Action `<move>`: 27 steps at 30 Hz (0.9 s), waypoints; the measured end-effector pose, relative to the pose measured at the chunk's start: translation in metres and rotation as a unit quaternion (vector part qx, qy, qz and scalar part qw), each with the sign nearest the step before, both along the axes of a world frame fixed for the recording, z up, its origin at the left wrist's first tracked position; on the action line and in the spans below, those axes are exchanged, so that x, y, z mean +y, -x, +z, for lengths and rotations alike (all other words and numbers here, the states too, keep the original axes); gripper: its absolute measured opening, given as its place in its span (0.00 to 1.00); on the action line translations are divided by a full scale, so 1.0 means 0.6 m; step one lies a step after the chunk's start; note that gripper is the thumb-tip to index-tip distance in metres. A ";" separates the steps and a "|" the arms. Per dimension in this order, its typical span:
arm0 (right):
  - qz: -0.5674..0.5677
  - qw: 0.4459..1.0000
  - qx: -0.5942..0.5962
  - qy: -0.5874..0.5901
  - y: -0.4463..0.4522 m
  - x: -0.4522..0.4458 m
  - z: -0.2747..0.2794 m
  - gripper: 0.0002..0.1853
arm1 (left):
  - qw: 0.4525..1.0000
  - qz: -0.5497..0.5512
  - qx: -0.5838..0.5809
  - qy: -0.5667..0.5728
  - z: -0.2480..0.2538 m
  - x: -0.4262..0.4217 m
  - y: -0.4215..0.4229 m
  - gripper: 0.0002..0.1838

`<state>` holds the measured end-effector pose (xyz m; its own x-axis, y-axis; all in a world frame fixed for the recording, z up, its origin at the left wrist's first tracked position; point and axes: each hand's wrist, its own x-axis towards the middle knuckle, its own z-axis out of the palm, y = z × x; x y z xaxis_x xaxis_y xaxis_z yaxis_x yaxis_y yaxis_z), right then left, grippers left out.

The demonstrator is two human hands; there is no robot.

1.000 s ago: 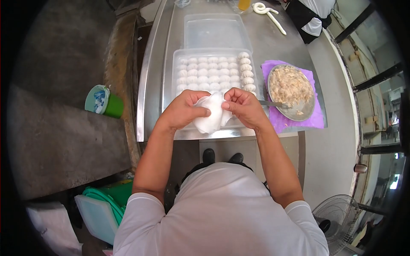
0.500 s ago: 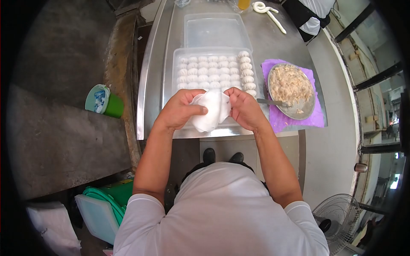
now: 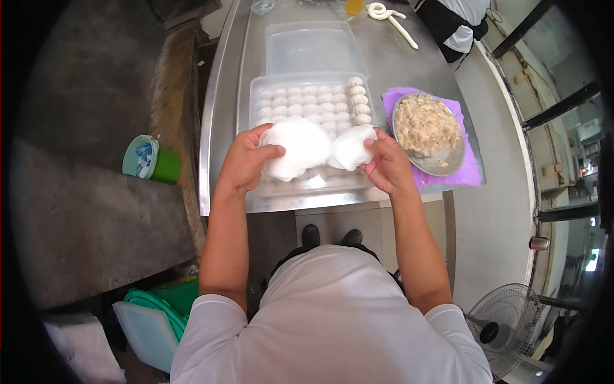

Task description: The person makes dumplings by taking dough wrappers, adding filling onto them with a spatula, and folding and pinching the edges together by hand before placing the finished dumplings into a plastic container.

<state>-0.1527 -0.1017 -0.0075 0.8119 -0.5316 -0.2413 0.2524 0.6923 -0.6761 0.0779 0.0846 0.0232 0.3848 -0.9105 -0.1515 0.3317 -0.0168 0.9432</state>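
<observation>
The left hand (image 3: 246, 160) holds a soft white sheet (image 3: 297, 150) by its left side, thumb on top and fingers curled behind the edge. The right hand (image 3: 389, 166) pinches a smaller white piece (image 3: 353, 147) by its right edge, between thumb and fingers. The two white things meet between the hands; the view is too washed out to tell whether they are joined or only touch. Both are held up above the near part of a clear plastic tray (image 3: 254, 96), and they cover some of what lies in it.

The tray rests on a metal surface (image 3: 384, 64) and holds rows of small, round white dumplings (image 3: 309, 100). Along its right side runs a row of pleated dumplings (image 3: 358, 100), seen more sharply than the others. Just beyond the tray lies a flat, clear plastic container (image 3: 313, 48).

To the right of the tray, an oval metal dish (image 3: 441, 168) sits on a purple cloth (image 3: 472, 166) and bears a pale, chunky mixture (image 3: 425, 125). Farther back, a white rope (image 3: 401, 32) lies with one end coiled, near a yellow object (image 3: 354, 6) at the top edge of the view. Another person (image 3: 454, 29) stands beside the far right of the surface.
</observation>
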 end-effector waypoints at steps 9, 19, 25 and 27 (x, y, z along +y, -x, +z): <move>-0.061 0.997 -0.031 0.028 0.024 -0.030 0.024 0.15 | 0.994 0.074 0.065 -0.039 -0.045 -0.034 -0.003 0.27; -0.002 0.990 -0.111 -0.093 -0.030 0.002 0.032 0.21 | 0.948 -0.069 0.292 0.104 -0.038 -0.069 0.102 0.17; 0.008 0.997 -0.061 -0.048 -0.052 0.014 0.026 0.18 | 0.969 -0.015 0.208 0.130 -0.026 -0.062 0.078 0.11; -0.005 0.997 -0.054 -0.056 -0.055 0.020 0.024 0.16 | 0.963 0.022 0.245 0.112 -0.012 -0.061 0.083 0.12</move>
